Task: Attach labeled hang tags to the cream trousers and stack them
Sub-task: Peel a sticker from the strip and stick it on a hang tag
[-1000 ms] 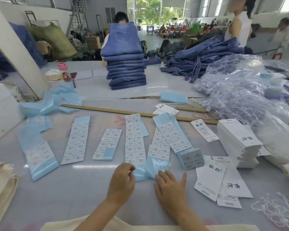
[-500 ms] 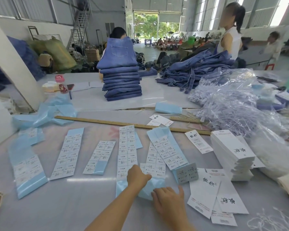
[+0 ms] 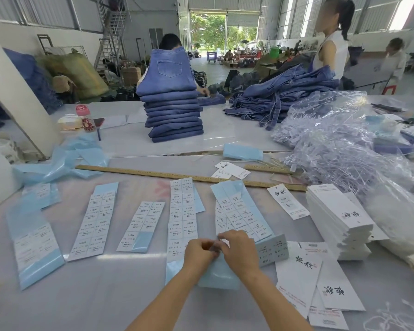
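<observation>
At the grey bench (image 3: 86,295), a tall stack of blank white card hang tags (image 3: 339,220) waits by the right edge, apparently unlabelled. Near the front edge, the left hand (image 3: 197,255) and right hand (image 3: 240,249) meet, pinching a small white sticker label (image 3: 216,242) off a blue-backed sheet; no cream trousers can be made out with certainty, so tagging and stacking remain.

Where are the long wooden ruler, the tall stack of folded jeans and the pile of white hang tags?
wooden ruler (image 3: 167,175): head view, middle of its length.
stack of folded jeans (image 3: 173,115): head view, front folded edges, mid-height.
pile of white hang tags (image 3: 337,206): head view, top tag's face.
</observation>
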Motion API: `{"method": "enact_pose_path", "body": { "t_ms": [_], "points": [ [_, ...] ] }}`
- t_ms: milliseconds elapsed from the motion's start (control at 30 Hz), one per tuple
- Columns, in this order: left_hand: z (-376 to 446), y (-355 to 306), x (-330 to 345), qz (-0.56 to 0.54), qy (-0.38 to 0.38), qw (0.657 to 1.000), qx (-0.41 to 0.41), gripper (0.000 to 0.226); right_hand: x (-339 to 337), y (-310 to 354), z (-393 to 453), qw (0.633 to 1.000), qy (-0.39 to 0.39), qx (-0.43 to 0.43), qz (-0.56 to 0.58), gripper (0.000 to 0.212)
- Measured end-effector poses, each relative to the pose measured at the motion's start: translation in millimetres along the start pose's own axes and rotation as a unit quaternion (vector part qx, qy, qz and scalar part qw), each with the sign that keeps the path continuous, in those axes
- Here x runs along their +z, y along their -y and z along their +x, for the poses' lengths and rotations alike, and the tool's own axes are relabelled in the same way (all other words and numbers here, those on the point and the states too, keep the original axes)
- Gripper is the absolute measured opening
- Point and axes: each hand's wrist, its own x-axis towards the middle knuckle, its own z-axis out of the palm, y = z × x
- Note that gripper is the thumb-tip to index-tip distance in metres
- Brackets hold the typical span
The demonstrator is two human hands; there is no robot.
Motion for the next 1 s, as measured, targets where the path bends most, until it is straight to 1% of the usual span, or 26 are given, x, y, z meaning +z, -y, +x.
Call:
{"method": "enact_pose_path", "body": {
  "t_ms": [33, 167, 300, 433, 500, 567, 633, 700, 733, 833, 933, 1000],
  "points": [
    [-0.4, -0.4, -0.3, 0.0, 0.0, 1.0, 0.01, 0.025, -0.7, 0.5, 1.7, 1.0, 0.003, 0.008, -0.009, 0.026],
    [-0.2, -3.0, -1.3, 0.02, -0.006, 0.999, 0.039, 0.018, -3.3, 2.9, 6.3, 1.0, 0.009, 0.006, -0.013, 0.024],
    [2.3, -3.4, -1.4, 0.018, -0.007, 0.999, 0.042, 0.018, -4.3, 2.6, 7.6, 1.0, 0.003, -0.007, 0.009, 0.023],
    [2.8, -3.8, -1.4, 0.02, -0.005, 0.999, 0.04, 0.02, -5.3, -0.7, 7.9, 1.0, 0.015, -0.021, 0.015, 0.023],
    [1.9, -4.1, -1.2, 0.01, -0.002, 0.999, 0.038, 0.022, -7.5, -1.4, 8.6, 0.999, 0.018, -0.014, 0.032, 0.022],
    [2.0, -4.1, -0.5, 0.003, 0.001, 0.999, 0.032, 0.023, -9.6, -2.0, 10.6, 0.996, 0.015, 0.012, 0.092, 0.02],
    [2.3, -5.8, -0.2, 0.002, 0.005, 1.0, 0.022, 0.02, -13.9, -3.8, 12.4, 0.977, 0.019, 0.06, 0.202, 0.016],
    [3.2, -7.8, -1.3, -0.007, 0.009, 1.0, 0.011, 0.014, -21.2, -6.4, 13.6, 0.954, 0.045, 0.094, 0.283, 0.012],
    [3.8, -8.8, -2.3, -0.014, 0.011, 1.0, 0.006, 0.015, -24.8, -8.4, 14.5, 0.948, 0.064, 0.094, 0.297, 0.012],
    [5.6, -10.8, -5.7, -0.018, 0.009, 1.0, 0.002, 0.027, -35.8, -13.4, 16.3, 0.947, 0.127, 0.065, 0.287, 0.019],
    [7.0, -12.7, -6.4, -0.015, 0.007, 1.0, 0.01, 0.024, -45.5, -18.3, 18.2, 0.952, 0.175, 0.025, 0.249, 0.031],
    [7.2, -13.9, -6.7, -0.018, 0.002, 1.0, 0.013, 0.024, -48.5, -19.4, 20.7, 0.96, 0.176, -0.009, 0.217, 0.042]
  ]
}}
